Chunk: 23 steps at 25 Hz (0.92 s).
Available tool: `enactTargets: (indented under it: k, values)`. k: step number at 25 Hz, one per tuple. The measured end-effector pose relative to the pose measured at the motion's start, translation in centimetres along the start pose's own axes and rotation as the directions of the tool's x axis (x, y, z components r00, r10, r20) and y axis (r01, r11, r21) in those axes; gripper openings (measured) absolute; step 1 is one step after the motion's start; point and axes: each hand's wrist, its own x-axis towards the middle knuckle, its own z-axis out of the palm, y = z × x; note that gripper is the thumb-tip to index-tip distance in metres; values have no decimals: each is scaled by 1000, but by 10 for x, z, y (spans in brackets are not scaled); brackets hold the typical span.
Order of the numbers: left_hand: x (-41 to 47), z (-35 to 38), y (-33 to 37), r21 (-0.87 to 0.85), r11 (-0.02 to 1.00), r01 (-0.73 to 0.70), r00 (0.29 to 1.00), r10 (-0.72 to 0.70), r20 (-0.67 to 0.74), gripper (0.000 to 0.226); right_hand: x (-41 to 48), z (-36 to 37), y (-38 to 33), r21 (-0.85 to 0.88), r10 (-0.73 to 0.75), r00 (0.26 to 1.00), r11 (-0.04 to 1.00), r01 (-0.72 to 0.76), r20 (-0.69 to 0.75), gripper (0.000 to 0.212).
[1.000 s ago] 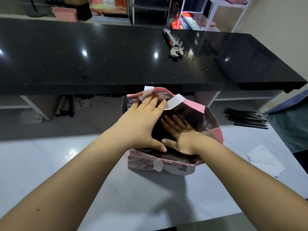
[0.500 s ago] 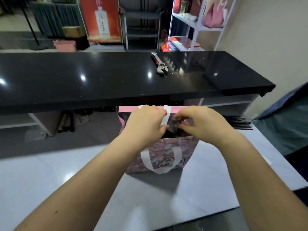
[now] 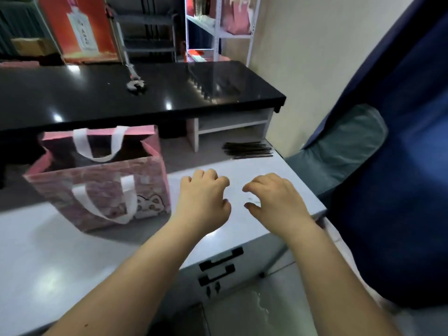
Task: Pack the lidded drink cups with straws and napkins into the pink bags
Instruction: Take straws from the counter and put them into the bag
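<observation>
Cartoon print (image 3: pixel 150 202) fronts the pink bag (image 3: pixel 99 174) beside both loosely curled hands (image 3: pixel 203 197) (image 3: pixel 275 200).

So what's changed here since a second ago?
Both hands have let go of the pink bag. The left hand and right hand came out of its mouth and moved right, now hovering empty over the white table, fingers loosely curled. The bag still stands upright and open; the wrench on the black counter and the black straws stay put.
</observation>
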Motion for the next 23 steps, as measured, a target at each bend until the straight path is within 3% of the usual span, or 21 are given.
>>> enactTargets:
  k: [4, 7, 12, 16, 23]
  values:
    - [-19, 59, 62, 3, 1000, 20, 992, -20, 127, 44, -75, 23, 53, 12, 152, 977, 988, -155, 146, 33]
    - [-31, 89, 94, -22, 1000, 1, 982, 3, 190, 48, -113, 38, 76, 58, 231, 957, 968, -244, 175, 37]
    - [-39, 125, 105, -39, 999, 19, 967, -9, 255, 52, -136, 63, 86, 102, 272, 933, 948, -303, 237, 41]
    - [-15, 144, 91, -71, 994, 85, 964, -64, 258, 57, -113, 77, 99, 129, 259, 909, 940, -315, 327, 46]
    - [92, 175, 49, -151, 979, 137, 973, -104, 208, 54, 2, 100, 137, 85, 285, 908, 942, -324, 307, 38]
